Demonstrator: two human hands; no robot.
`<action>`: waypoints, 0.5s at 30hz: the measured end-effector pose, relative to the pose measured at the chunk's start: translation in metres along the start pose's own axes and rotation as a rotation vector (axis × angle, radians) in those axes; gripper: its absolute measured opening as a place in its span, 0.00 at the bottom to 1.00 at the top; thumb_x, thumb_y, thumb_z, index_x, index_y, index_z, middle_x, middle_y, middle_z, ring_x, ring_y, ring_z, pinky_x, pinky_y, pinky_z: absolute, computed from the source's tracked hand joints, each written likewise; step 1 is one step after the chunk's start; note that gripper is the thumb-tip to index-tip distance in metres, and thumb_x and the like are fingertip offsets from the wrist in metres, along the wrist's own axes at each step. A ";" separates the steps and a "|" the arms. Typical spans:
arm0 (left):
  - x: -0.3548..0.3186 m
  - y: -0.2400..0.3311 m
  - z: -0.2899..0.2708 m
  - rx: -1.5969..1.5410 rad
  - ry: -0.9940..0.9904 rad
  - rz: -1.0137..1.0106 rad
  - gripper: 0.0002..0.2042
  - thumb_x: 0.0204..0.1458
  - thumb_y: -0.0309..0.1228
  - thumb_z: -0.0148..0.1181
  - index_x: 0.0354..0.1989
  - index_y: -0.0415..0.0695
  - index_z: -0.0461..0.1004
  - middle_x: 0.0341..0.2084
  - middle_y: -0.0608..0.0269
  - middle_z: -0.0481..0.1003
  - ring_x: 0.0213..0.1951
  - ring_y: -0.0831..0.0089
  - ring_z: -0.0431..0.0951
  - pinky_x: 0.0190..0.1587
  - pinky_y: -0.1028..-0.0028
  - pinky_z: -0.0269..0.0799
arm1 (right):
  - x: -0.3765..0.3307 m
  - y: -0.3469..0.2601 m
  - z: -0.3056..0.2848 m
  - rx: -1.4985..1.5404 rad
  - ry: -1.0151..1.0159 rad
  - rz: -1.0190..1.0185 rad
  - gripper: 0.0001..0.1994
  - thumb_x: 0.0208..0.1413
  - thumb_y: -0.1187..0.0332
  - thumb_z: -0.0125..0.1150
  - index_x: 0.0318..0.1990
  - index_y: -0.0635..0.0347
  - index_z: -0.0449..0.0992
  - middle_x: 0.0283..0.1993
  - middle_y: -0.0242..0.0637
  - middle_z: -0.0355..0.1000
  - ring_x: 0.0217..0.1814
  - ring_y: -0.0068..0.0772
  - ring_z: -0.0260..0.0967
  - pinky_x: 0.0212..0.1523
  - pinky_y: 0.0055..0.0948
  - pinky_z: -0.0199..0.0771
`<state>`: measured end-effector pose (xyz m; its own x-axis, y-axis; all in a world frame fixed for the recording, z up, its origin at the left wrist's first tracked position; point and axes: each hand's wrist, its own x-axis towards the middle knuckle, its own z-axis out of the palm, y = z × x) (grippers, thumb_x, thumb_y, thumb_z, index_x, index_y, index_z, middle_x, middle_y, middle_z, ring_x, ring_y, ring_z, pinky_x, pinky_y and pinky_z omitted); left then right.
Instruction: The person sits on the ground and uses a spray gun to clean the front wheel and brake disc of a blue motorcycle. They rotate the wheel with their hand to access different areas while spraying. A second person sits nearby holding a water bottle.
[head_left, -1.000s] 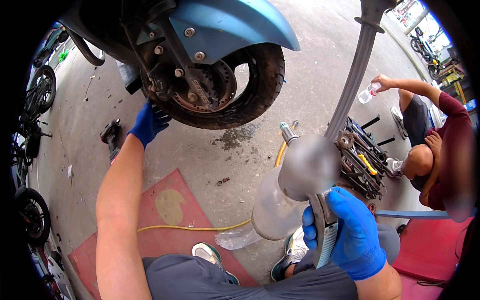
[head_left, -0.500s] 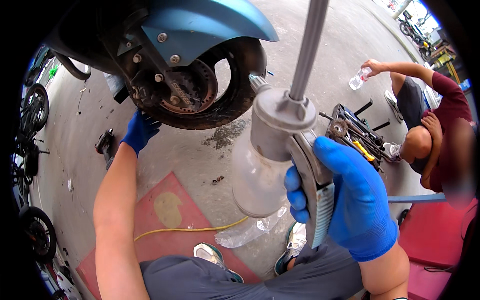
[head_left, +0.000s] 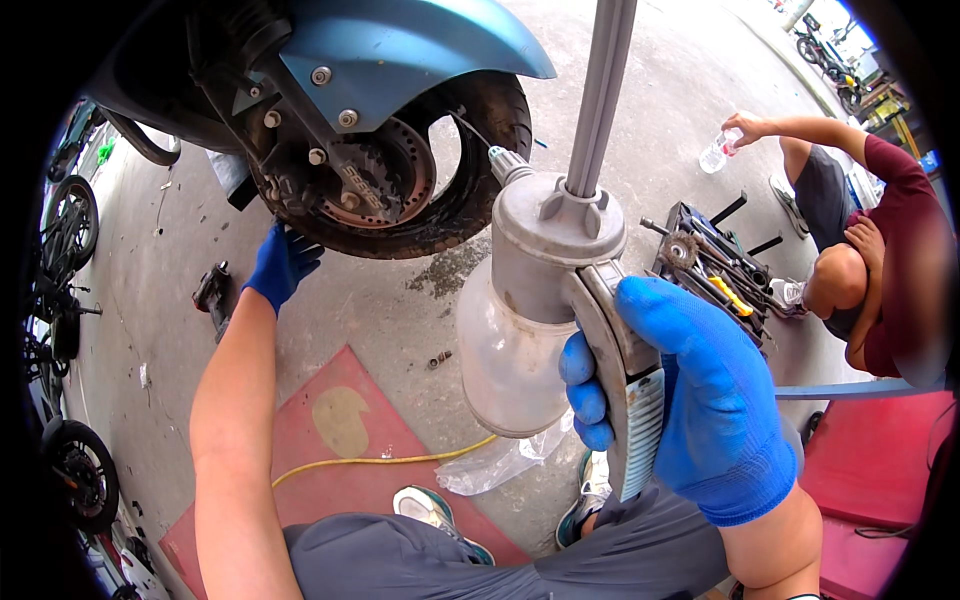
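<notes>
Two gloved hands: our right hand (head_left: 690, 410) grips the spray gun (head_left: 560, 300), nozzle toward 11 o'clock; left hand (head_left: 282, 262), fingers loosely curled, touches the wheel (head_left: 470, 170).

Bare grey concrete floor (head_left: 380, 310), dark oily stain (head_left: 455, 275) just beneath the black scooter tyre (head_left: 480, 190). Red rubber mat (head_left: 330, 450) lies flat near the bottom, pale yellowish blotch at its middle. Thin yellow hose (head_left: 400, 462) runs across the mat's edge onto the concrete. Crumpled clear plastic bag (head_left: 500, 462) beside the hose end. Small dark bolt (head_left: 437, 358) alone on the concrete above the mat. Small black-and-red tool (head_left: 212, 290) further left. Open black tool tray (head_left: 715, 265) of hand tools to the right. Second red mat (head_left: 870, 470) at far right.
</notes>
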<state>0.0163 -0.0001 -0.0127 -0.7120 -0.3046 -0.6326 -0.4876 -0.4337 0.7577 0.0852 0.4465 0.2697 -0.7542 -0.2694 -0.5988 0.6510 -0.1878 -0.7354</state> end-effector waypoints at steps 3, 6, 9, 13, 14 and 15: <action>0.001 -0.001 -0.002 -0.003 -0.004 -0.002 0.27 0.62 0.54 0.35 0.56 0.46 0.68 0.52 0.57 0.73 0.51 0.58 0.73 0.57 0.58 0.63 | 0.000 0.001 0.001 -0.001 0.008 -0.016 0.16 0.61 0.58 0.51 0.42 0.64 0.75 0.31 0.45 0.75 0.26 0.35 0.73 0.26 0.33 0.74; 0.000 -0.001 -0.001 -0.002 -0.007 -0.006 0.28 0.62 0.55 0.35 0.57 0.46 0.67 0.53 0.58 0.72 0.51 0.58 0.73 0.58 0.58 0.63 | -0.001 -0.001 0.000 -0.004 0.034 -0.020 0.16 0.61 0.58 0.52 0.42 0.64 0.75 0.31 0.44 0.75 0.26 0.35 0.73 0.26 0.33 0.74; 0.000 0.000 0.000 0.000 -0.003 -0.016 0.29 0.63 0.56 0.34 0.59 0.46 0.67 0.54 0.58 0.71 0.53 0.59 0.72 0.59 0.58 0.63 | -0.001 -0.001 0.000 -0.007 0.026 -0.022 0.17 0.61 0.57 0.52 0.42 0.64 0.75 0.31 0.44 0.75 0.26 0.35 0.73 0.26 0.33 0.74; -0.002 0.001 0.000 0.000 0.003 -0.018 0.29 0.63 0.56 0.34 0.60 0.46 0.66 0.55 0.58 0.71 0.54 0.58 0.72 0.60 0.57 0.62 | 0.001 0.004 -0.005 0.022 0.004 -0.003 0.19 0.61 0.55 0.51 0.43 0.65 0.75 0.31 0.44 0.75 0.27 0.35 0.73 0.27 0.33 0.74; -0.003 0.001 0.002 -0.001 0.005 -0.019 0.29 0.63 0.56 0.34 0.60 0.46 0.65 0.55 0.58 0.71 0.54 0.58 0.71 0.60 0.57 0.62 | 0.001 0.005 -0.007 0.032 -0.004 0.001 0.19 0.61 0.55 0.51 0.43 0.65 0.75 0.32 0.44 0.75 0.27 0.35 0.73 0.27 0.33 0.74; -0.002 0.001 0.002 -0.003 0.002 -0.019 0.29 0.63 0.56 0.34 0.60 0.46 0.65 0.56 0.58 0.71 0.55 0.58 0.71 0.60 0.57 0.62 | 0.000 0.007 -0.009 0.035 -0.004 0.001 0.20 0.61 0.54 0.50 0.44 0.65 0.74 0.32 0.44 0.75 0.27 0.35 0.73 0.27 0.33 0.74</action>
<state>0.0160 0.0018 -0.0105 -0.7016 -0.2982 -0.6471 -0.4996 -0.4418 0.7452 0.0888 0.4538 0.2618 -0.7532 -0.2739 -0.5981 0.6544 -0.2202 -0.7234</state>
